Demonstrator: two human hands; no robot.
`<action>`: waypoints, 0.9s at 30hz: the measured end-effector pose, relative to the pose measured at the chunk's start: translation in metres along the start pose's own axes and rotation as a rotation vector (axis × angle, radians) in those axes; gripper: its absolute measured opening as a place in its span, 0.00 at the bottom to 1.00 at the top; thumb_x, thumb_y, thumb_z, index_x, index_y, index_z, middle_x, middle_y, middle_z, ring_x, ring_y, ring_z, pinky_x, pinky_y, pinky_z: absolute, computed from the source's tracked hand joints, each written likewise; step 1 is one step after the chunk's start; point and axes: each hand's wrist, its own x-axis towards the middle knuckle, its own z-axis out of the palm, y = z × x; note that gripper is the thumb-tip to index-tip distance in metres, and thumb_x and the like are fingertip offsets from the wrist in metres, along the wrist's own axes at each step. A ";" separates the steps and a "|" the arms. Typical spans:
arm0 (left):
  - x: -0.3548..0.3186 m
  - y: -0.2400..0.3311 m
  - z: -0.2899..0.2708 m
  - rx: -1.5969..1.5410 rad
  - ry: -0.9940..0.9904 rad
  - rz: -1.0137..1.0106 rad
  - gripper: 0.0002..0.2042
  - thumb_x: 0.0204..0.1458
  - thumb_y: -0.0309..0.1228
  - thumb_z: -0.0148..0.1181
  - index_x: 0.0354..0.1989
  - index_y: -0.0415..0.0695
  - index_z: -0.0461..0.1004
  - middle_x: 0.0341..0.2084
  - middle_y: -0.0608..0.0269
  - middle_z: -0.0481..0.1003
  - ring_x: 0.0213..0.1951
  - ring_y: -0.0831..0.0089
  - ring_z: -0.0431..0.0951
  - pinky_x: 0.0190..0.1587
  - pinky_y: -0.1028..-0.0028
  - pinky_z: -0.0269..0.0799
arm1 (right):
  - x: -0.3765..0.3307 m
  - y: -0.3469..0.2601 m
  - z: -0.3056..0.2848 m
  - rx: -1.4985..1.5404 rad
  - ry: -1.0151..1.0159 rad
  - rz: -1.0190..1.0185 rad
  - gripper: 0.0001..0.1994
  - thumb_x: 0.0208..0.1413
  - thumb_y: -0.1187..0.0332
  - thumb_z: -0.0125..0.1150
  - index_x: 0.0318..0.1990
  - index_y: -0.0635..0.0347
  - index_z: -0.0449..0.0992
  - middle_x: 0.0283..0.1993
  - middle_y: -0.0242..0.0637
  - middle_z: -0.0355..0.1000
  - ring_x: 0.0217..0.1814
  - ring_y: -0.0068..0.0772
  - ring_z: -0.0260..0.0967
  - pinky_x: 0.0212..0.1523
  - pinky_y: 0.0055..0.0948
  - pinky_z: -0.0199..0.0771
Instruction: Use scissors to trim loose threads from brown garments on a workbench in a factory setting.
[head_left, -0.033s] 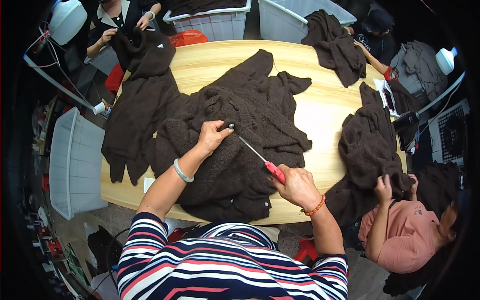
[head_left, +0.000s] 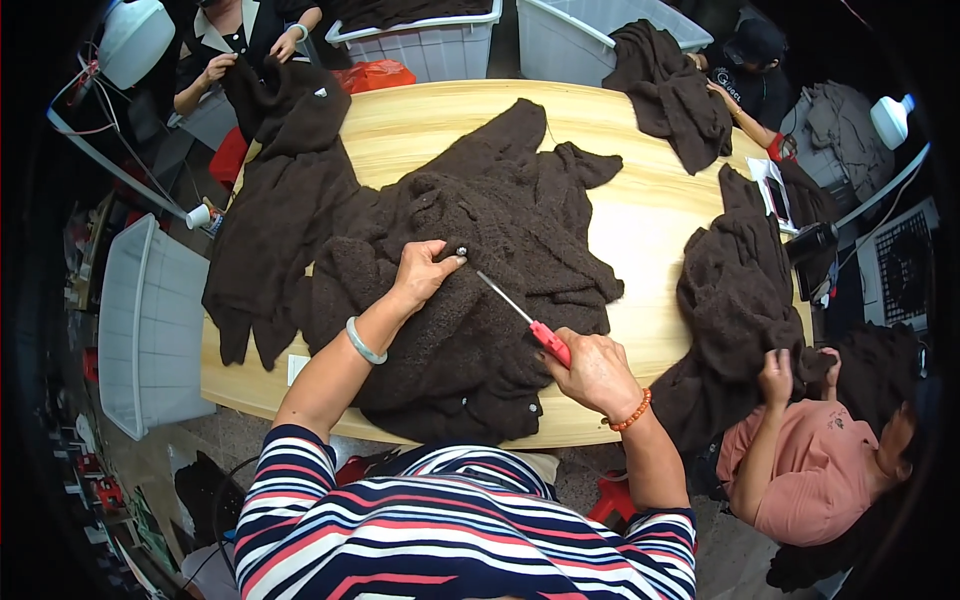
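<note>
A dark brown fuzzy knit garment lies bunched in front of me on the pale wooden table. With thumb and forefinger, my left hand pinches at its surface, right beside a small shiny round button. My right hand is closed around a tool with a red handle and slim metal shaft. The shaft's tip points toward the button, a short way from my left fingertips. Whether the tool is a screwdriver or a narrow blade, I cannot tell. Small pale dots show on the garment's near part.
More brown garments lie left and right. A co-worker in pink handles cloth at the right; two others work across the table. Grey bins stand left and behind. Lamps and a phone-like device sit near the edges.
The pink-clad co-worker's hands have shifted slightly to the right. My own hands and the tool keep almost the same place.
</note>
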 end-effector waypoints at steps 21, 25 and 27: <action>-0.060 0.013 -0.036 0.000 -0.039 -0.056 0.02 0.51 0.20 0.61 0.27 0.37 0.76 0.23 0.76 0.73 0.26 0.87 0.68 0.28 0.81 0.65 | -0.011 -0.026 0.012 -0.040 -0.059 -0.058 0.09 0.54 0.62 0.59 0.35 0.57 0.74 0.22 0.49 0.73 0.29 0.53 0.75 0.34 0.47 0.73; -0.063 0.019 -0.039 0.224 0.006 0.132 0.06 0.49 0.21 0.61 0.22 0.36 0.72 0.17 0.79 0.65 0.23 0.89 0.61 0.24 0.78 0.58 | -0.012 -0.032 0.010 -0.061 -0.071 -0.056 0.09 0.54 0.62 0.59 0.35 0.57 0.74 0.22 0.50 0.73 0.29 0.53 0.75 0.33 0.46 0.74; -0.064 0.013 -0.037 0.291 0.023 0.158 0.06 0.48 0.22 0.61 0.22 0.36 0.71 0.16 0.78 0.65 0.23 0.88 0.61 0.24 0.78 0.59 | -0.009 -0.036 0.011 -0.045 -0.075 -0.032 0.09 0.53 0.62 0.59 0.35 0.57 0.74 0.22 0.50 0.73 0.29 0.53 0.75 0.33 0.47 0.74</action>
